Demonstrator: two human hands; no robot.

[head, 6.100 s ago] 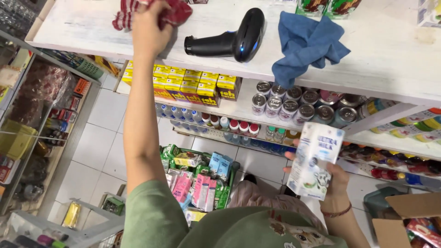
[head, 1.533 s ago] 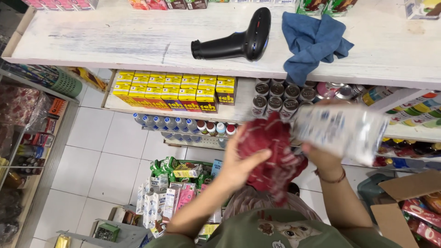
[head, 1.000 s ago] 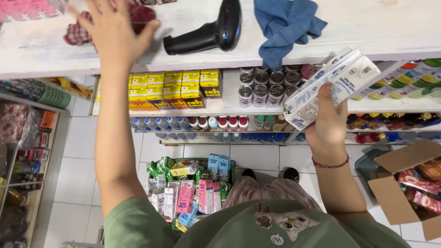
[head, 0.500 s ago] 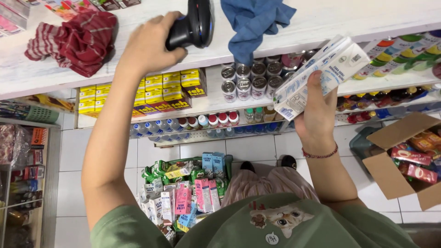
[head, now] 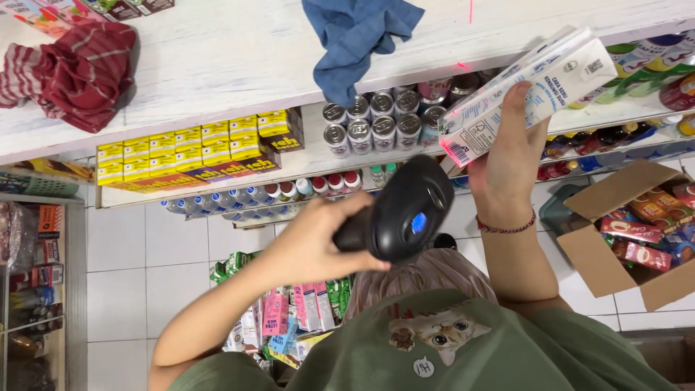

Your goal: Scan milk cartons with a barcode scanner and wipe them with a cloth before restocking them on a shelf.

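Note:
My left hand (head: pixel 311 246) grips a black handheld barcode scanner (head: pixel 402 211) by its handle, its head pointed up toward the carton. My right hand (head: pixel 507 156) holds a white and light-blue carton (head: pixel 528 90) tilted on its side, one end facing the scanner. A thin red light line falls across the carton's lower end and the white shelf top (head: pixel 217 65). A red striped cloth (head: pixel 72 69) lies bunched on the shelf top at the left. A blue cloth (head: pixel 355 40) hangs over the shelf's front edge.
Below the shelf top stand yellow boxes (head: pixel 188 152), several cans (head: pixel 376 123) and small bottles (head: pixel 239 195). An open cardboard box (head: pixel 622 232) of red packs sits on the tiled floor at the right. Colourful packets (head: pixel 289 311) fill a low display near my legs.
My left hand left the red cloth on the shelf top, took the scanner from there and brought it down to the carton. My right hand kept the carton raised.

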